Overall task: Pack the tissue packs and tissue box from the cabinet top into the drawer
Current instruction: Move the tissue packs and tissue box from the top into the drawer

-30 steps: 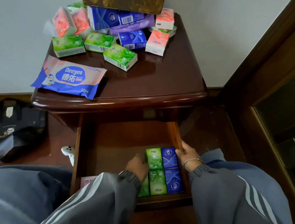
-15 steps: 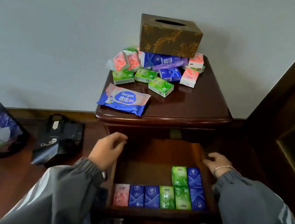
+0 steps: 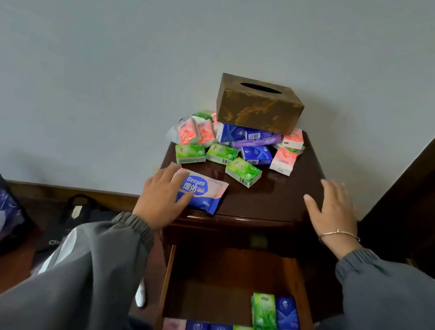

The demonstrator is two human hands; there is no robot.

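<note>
Our left hand (image 3: 160, 199) lies open-fingered on the flat wipes pack (image 3: 200, 194), whose long axis runs sideways toward our right hand (image 3: 331, 211), spread open, gripping nothing. Beyond both hands: loose tissue packs (image 3: 243, 171), tissue box (image 3: 259, 104) lengthwise sideways. Below them, the drawer (image 3: 301, 293) is open.

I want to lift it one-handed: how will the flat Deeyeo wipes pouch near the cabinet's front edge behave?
The wipes pouch looks like a soft film pack, so it will probably sag rather than stay stiff. Its glossy wrapper may slide on the polished cabinet top. It lies flat, so rolling seems unlikely. The left hand already rests on it.
</note>
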